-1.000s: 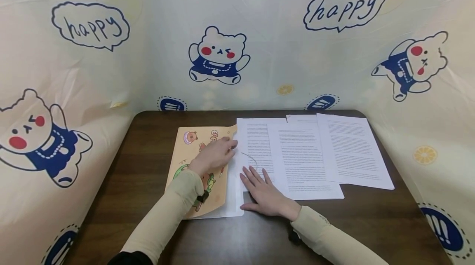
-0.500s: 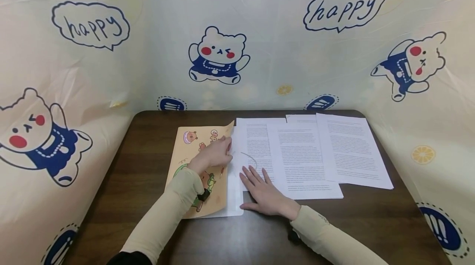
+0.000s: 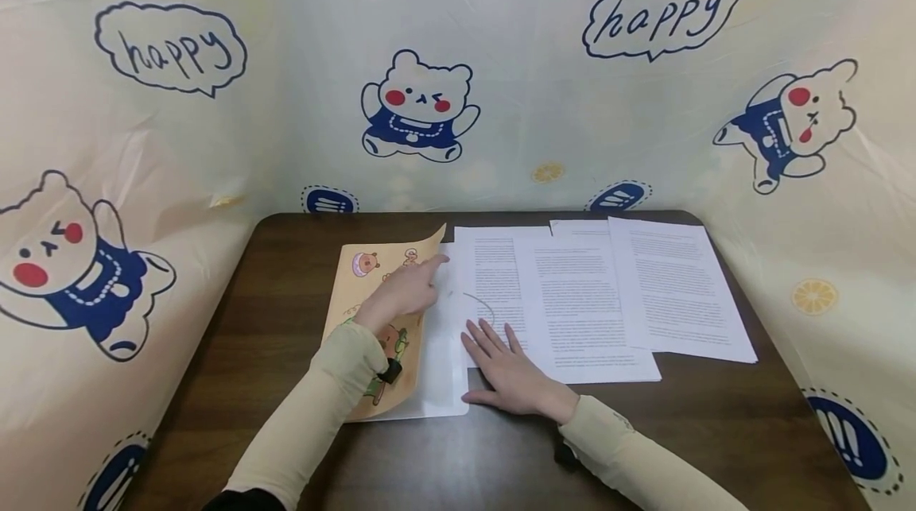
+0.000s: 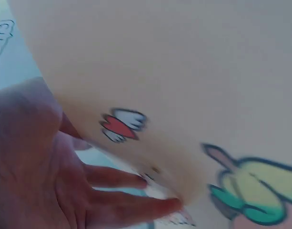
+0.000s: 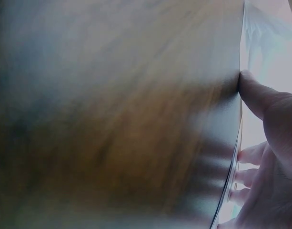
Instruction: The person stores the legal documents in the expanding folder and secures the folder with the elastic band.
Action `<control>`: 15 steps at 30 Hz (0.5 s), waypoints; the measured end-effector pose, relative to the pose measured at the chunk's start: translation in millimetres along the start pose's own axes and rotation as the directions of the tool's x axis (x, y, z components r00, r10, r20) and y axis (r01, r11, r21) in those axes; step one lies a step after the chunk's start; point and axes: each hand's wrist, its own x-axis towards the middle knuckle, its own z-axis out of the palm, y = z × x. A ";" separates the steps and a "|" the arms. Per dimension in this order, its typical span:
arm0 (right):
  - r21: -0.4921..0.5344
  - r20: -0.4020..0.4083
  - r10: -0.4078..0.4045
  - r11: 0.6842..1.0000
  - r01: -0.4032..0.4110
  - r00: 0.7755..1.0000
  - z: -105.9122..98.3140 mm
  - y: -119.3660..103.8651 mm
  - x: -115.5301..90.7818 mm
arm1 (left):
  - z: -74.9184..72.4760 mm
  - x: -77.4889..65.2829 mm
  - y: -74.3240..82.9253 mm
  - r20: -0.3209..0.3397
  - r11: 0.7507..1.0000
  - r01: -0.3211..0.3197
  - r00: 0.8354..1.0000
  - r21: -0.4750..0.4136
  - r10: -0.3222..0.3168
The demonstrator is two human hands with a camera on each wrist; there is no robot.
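A tan folder cover with cartoon prints [image 3: 390, 258] lies left of centre in the head view, its right edge curling up. My left hand [image 3: 404, 288] grips that edge; the left wrist view shows the fingers of the left hand [image 4: 41, 167] on the printed face, with part of the hand behind the edge. Beneath the lifted cover, a pale translucent sheet [image 3: 440, 380] shows. My right hand [image 3: 515, 372] rests flat with spread fingers at the right edge of this sheet, its fingertips over the nearest printed page. Contact under the right palm is hidden.
Printed pages [image 3: 580, 304] lie overlapping right of the folder. Another printed page [image 3: 690, 288] sits farther right, near the edge of the dark wooden table [image 3: 716, 423]. A patterned curtain [image 3: 529, 98] surrounds the table at the back and sides.
My left hand has moved a little left and away from me, raising the folder cover's far corner and curling its edge. More of the pale sheet shows. The right hand stays in place.
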 end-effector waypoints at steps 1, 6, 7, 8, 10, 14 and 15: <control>0.001 0.000 -0.002 1.000 0.002 1.000 0.0 -0.2 0.0 | -2.7 -1.4 2.1 -0.003 1.000 0.004 1.000 0.010 -0.004; 0.005 -0.006 -0.013 1.000 0.013 1.000 -0.3 -0.4 -0.4 | -14.7 -9.6 8.0 -0.034 1.000 0.021 0.999 0.004 -0.021; 0.006 -0.005 -0.014 1.000 0.014 1.000 -0.4 -0.3 -0.5 | -17.0 -11.4 8.6 -0.039 1.000 0.024 0.999 -0.017 -0.025; 0.009 -0.006 -0.015 1.000 0.015 1.000 -0.7 -0.4 -0.7 | -19.1 -13.2 8.7 -0.045 0.999 0.028 0.999 -0.038 -0.030; 0.015 -0.007 -0.018 1.000 0.018 1.000 -1.0 -0.2 -1.0 | -22.5 -16.0 8.0 -0.056 0.995 0.037 0.998 -0.091 -0.042; 0.020 -0.005 -0.019 1.000 0.019 1.000 -0.9 0.7 -1.0 | -29.3 -21.2 5.4 -0.085 0.987 0.051 0.994 -0.150 -0.064; 0.021 -0.007 -0.023 1.000 0.023 1.000 -0.6 1.0 -1.0 | -31.1 -22.7 4.6 -0.091 0.985 0.053 0.993 -0.164 -0.069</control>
